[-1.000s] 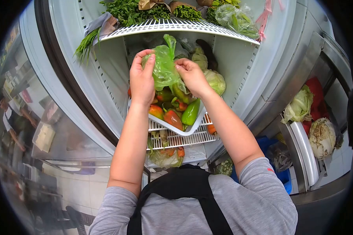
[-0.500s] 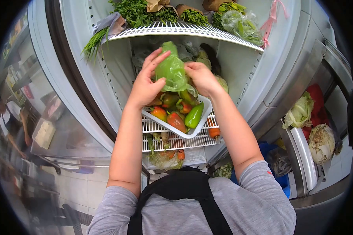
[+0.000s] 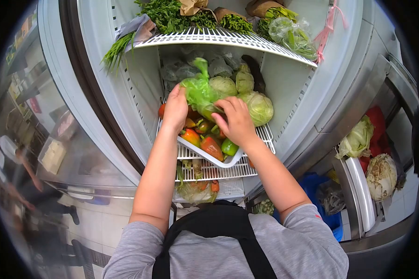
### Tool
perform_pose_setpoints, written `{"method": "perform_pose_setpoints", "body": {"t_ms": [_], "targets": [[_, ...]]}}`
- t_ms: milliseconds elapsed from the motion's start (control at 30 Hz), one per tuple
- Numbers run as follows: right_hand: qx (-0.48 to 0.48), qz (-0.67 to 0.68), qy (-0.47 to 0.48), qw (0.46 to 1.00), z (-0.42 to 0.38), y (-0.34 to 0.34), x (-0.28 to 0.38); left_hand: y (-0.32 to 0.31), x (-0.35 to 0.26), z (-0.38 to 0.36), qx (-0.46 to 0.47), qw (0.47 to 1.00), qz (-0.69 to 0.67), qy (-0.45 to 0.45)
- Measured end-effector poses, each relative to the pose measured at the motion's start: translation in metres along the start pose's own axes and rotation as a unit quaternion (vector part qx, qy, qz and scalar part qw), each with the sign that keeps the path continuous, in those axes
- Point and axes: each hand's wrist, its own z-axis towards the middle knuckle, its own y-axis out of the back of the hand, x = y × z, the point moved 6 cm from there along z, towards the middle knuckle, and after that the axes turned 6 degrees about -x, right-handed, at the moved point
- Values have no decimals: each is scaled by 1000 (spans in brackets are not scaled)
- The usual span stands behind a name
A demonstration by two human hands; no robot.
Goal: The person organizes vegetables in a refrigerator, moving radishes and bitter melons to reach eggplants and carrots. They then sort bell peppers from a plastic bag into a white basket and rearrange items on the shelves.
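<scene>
A crumpled, translucent green plastic bag [image 3: 199, 93] with a twisted top lies over the back of a white tray [image 3: 226, 162]. My left hand [image 3: 176, 110] is closed on the bag's left side, its fingertips partly hidden. At the bag's lower right edge, my right hand [image 3: 237, 122] has its fingers curled onto the plastic and its thumb lower down over the tray. Red-green bell peppers [image 3: 211, 148] fill the tray, with a green pepper [image 3: 229, 147] in its front right corner.
The tray sits on a white wire shelf [image 3: 237, 173] in an open fridge. Cabbages [image 3: 257, 108] stand behind it on the right. Herbs [image 3: 165, 16] lie on the upper shelf [image 3: 219, 36]. A glass door [image 3: 97, 139] is at left; people are blurred beyond it.
Both hands have come down and the bag has sunk and crumpled toward the tray. My right hand has moved lower, over the front right peppers. Cabbages behind are more exposed.
</scene>
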Motion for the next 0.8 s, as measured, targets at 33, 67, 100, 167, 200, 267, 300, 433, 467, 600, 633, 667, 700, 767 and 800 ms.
{"method": "perform_pose_setpoints", "body": {"t_ms": [33,67,100,167,200,267,300,433,467,600,633,667,700,767,800], "targets": [[29,10,-53,998,-2,-5,-2,-2,3,-1,4,997,-62,35],[56,20,-106,993,-4,-9,-5,-6,4,-3,6,997,-61,37],[54,18,-108,993,-5,-11,-5,-8,6,-4,-2,996,-81,46],[81,82,-105,988,-8,-18,-1,-10,9,-4,-9,993,-100,56],[81,81,-108,987,-7,-18,1,-10,13,-3,-12,988,-131,75],[69,65,-105,990,-3,-14,9,-8,22,3,-8,974,-200,104],[63,58,-102,991,-1,-13,12,-4,25,7,-9,974,-200,105],[77,29,-96,992,1,-15,24,-10,14,4,45,947,-287,137],[78,30,-97,992,0,-18,21,-10,12,1,10,948,-274,163],[111,41,-112,987,3,-22,11,-1,10,5,-40,950,-250,181],[121,45,-113,985,5,-21,11,4,10,8,-50,948,-259,179],[120,45,-112,985,4,-20,8,8,5,10,-59,947,-269,166],[109,94,-121,982,2,-17,4,10,2,11,-59,947,-269,165],[102,144,-128,976,-6,-14,-2,21,-3,12,-108,929,-320,154],[74,153,-163,972,-13,-11,-8,24,-6,14,-104,922,-348,132]]}}
